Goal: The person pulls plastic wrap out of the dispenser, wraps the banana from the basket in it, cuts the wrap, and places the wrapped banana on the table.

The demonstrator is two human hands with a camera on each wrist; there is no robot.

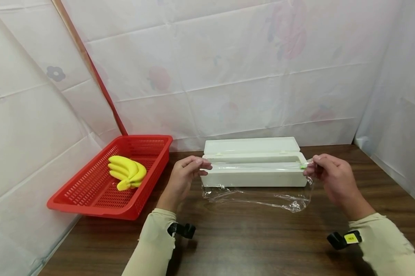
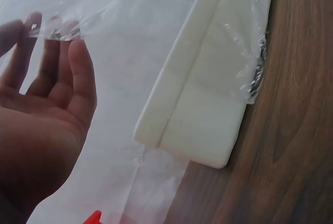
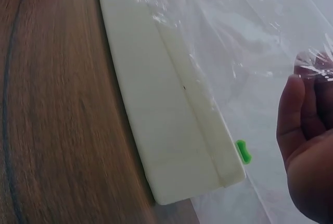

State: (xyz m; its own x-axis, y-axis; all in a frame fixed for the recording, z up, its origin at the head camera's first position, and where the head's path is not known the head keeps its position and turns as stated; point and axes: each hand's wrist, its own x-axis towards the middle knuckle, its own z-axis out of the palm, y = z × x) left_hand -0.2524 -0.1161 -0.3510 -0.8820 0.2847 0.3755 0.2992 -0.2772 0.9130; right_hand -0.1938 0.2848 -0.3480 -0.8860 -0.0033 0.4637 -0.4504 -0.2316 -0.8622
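Observation:
A sheet of clear plastic wrap [image 1: 262, 199] is stretched between my two hands, its loose edge hanging in front of a white wrap dispenser box [image 1: 252, 179]. My left hand [image 1: 188, 174] pinches the wrap's left corner between thumb and fingers, just off the box's left end. At the other end, my right hand [image 1: 333, 176] pinches the right corner. The box's lid [image 1: 252, 145] stands raised at the back. A small green slider [image 3: 243, 152] sits at the box's right end, near the right hand. In the left wrist view, film drapes over the box front [image 2: 208, 99].
To the left, a red plastic basket [image 1: 138, 207] holds a bunch of yellow bananas [image 1: 128, 170]. Everything stands on a dark wooden table [image 1: 248, 245]. White printed sheeting [image 1: 228, 69] hangs behind and at both sides.

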